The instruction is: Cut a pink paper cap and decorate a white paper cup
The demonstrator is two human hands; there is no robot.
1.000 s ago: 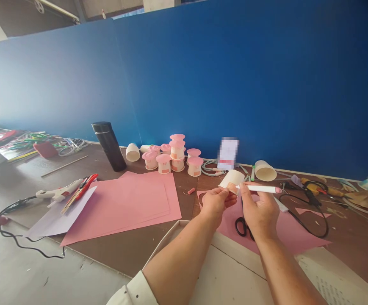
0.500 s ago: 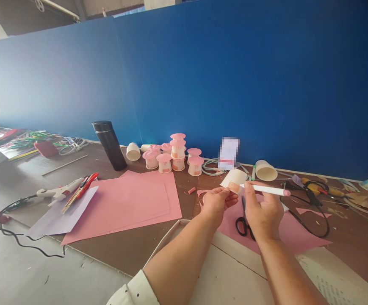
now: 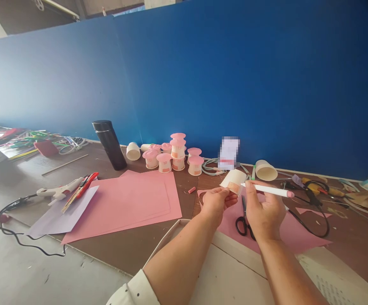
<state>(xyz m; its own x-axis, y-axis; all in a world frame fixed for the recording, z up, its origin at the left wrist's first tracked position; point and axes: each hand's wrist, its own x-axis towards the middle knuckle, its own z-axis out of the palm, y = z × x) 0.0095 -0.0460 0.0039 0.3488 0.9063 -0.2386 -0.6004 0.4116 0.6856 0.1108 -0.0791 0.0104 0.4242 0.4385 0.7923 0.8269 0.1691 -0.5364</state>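
Reading from left to right, I find a glue gun (image 3: 55,191) partly over a lilac sheet (image 3: 67,216), a black bottle (image 3: 110,146) near the blue partition (image 3: 234,76), pink sheets (image 3: 117,207) lying flat, and pink-topped cups (image 3: 178,151), some stacked. Next, the left hand (image 3: 214,203) pinches a paper cup (image 3: 233,176) between thumb and fingers, tilted above the table, its orange patch (image 3: 233,187) in view. Black scissors (image 3: 241,226) lie below. A white marker (image 3: 272,190) is pinched by the right hand (image 3: 265,212), thumb against fingers, its tip at the patch's right edge; I cannot tell whether it touches. I judge the step in hand to be colouring the patch. As I see it, the next move calls for a steady left pinch and short, light strokes that follow the cup's curve.
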